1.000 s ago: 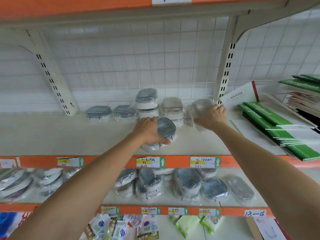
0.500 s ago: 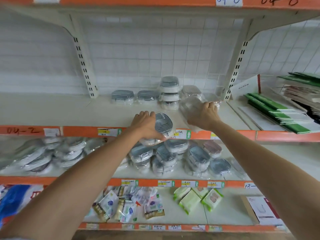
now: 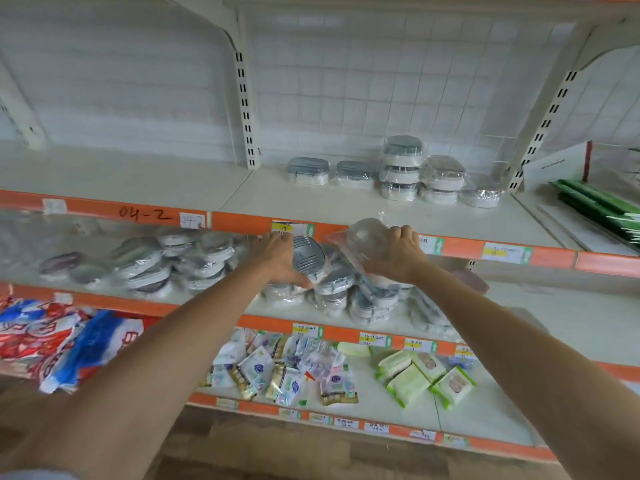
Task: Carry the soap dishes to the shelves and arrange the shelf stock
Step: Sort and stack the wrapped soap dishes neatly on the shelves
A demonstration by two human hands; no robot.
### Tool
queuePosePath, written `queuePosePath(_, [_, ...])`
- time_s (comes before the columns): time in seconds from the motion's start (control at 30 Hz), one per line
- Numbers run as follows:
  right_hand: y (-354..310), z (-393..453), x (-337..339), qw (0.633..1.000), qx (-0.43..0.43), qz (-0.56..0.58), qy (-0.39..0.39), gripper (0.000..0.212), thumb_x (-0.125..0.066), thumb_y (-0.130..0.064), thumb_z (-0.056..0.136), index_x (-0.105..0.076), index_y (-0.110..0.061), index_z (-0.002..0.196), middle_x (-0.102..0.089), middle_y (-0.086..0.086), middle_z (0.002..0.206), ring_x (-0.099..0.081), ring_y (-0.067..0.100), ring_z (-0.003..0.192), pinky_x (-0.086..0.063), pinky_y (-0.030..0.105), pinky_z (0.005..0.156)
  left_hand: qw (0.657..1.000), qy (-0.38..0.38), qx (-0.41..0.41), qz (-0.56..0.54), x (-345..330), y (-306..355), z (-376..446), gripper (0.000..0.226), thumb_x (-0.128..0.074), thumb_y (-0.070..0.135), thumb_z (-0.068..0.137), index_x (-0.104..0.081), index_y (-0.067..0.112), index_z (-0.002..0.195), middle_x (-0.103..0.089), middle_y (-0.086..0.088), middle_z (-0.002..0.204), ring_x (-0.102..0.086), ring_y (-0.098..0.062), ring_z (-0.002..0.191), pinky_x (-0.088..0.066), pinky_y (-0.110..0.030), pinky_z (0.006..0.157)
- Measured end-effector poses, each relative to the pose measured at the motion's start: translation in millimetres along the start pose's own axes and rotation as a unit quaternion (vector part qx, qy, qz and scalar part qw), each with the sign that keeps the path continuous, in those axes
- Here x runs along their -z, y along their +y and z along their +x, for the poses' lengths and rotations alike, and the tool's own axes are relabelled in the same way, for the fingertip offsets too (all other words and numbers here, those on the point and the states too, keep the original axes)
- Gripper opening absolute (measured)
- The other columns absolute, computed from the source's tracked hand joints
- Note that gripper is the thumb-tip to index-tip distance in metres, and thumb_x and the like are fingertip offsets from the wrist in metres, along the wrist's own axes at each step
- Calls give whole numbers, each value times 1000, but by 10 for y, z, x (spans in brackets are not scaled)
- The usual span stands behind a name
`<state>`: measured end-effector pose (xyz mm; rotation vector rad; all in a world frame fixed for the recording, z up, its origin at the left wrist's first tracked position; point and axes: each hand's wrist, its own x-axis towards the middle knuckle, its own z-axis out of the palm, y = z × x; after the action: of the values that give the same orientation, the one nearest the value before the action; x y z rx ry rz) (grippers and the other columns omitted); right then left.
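My left hand point(image 3: 278, 259) grips a grey-lidded soap dish point(image 3: 309, 260) in clear wrap, held in front of the orange shelf edge. My right hand point(image 3: 398, 252) holds a second plastic-wrapped soap dish point(image 3: 367, 237) beside it. Both dishes hang in the air just below the upper shelf point(image 3: 311, 206). At the back of that shelf stands a group of wrapped soap dishes point(image 3: 401, 171), some stacked. Several more wrapped soap dishes point(image 3: 194, 258) lie piled on the shelf below.
Green flat packs point(image 3: 602, 206) and a white card lie at the right of the upper shelf. Small sachets point(image 3: 277, 372) and green wipe packs point(image 3: 422, 379) fill the lower shelf, red-blue bags point(image 3: 62, 341) at left. Slotted uprights point(image 3: 246, 109) divide the bays.
Both hands have drawn back from the upper shelf with their dishes, now off its front edge. The view has pulled back and tilted down, showing more lower shelves.
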<state>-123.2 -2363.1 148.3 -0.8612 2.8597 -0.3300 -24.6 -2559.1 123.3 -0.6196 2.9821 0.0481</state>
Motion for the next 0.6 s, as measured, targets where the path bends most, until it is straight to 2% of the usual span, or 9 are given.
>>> queuePosePath(0.13, [-173,93,-343,999,35,-20,-15,91,-58,-59,81,-25,3,139,-37,17,130,-30,31,121,-24,36,108,1000,-4,22,3,-144,-289,-147,116,-72,68,66,-20,3,147,-31,-18,151,-28,-33,139,-26,-43,114])
queuePosePath(0.23, [-298,80,-573,998,52,-6,-39,94,-59,-59,81,-21,3,140,-32,16,134,-25,32,128,-19,36,110,998,-29,51,0,-279,-485,-225,117,-72,68,65,-20,2,147,-31,-18,150,-30,-33,138,-31,-41,111])
queuePosePath(0.33, [-370,102,-830,995,65,-15,-69,108,-49,-74,70,-17,-2,145,-30,17,137,-22,34,132,-18,38,113,995,-64,78,2,-487,-627,-313,119,-71,70,65,-20,1,147,-28,-19,152,-29,-33,139,-30,-41,110])
queuePosePath(0.4, [-385,131,-1011,994,65,-5,-89,107,-53,-72,70,-19,-2,143,-30,17,136,-21,33,132,-18,39,114,992,-83,93,-7,-663,-698,-357,118,-72,69,64,-22,0,145,-28,-19,152,-32,-33,137,-32,-41,108])
queuePosePath(0.5, [-393,215,-1268,991,51,0,-127,110,-59,-71,68,-20,2,140,-28,16,134,-23,32,131,-21,38,113,988,-101,114,-24,-909,-789,-384,111,-74,67,64,-28,-1,138,-41,-16,143,-40,-30,130,-36,-39,103])
queuePosePath(0.6, [-427,352,-1499,987,58,-4,-149,103,-58,-67,77,-18,3,140,-27,17,134,-23,33,132,-22,39,113,984,-116,130,-40,-1071,-875,-358,105,-76,66,63,-33,0,133,-46,-14,137,-42,-30,126,-37,-38,101])
